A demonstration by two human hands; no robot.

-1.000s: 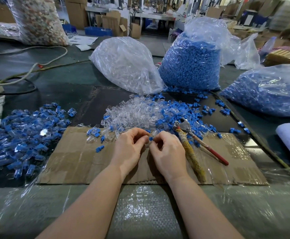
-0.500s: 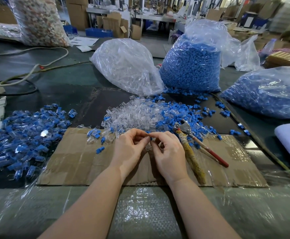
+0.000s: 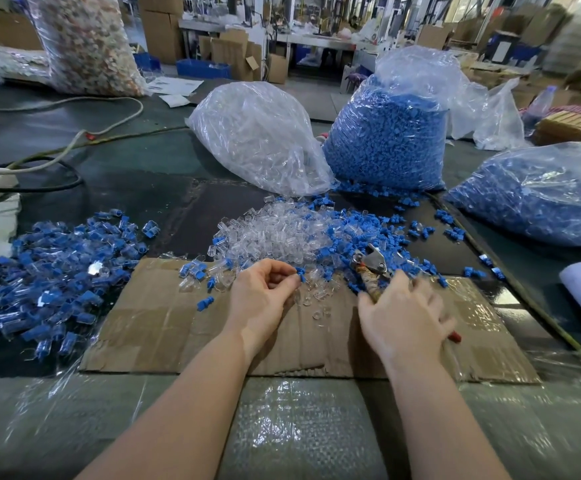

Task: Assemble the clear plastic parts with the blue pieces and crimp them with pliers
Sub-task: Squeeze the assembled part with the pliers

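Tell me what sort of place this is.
Probably a factory assembly bench: bulk bags of blue pieces and clear parts, a heap of finished pieces, and stacked cartons behind.

1. There is just one view, from a camera worn on the person's head.
2. It looks forward and down at the desk (image 3: 143, 174).
3. It sits close, so both arms reach in from the bottom edge.
4. The picture is very wide, and things bend near the edges.
5. Far at the top, it looks across a room with boxes (image 3: 164, 26).
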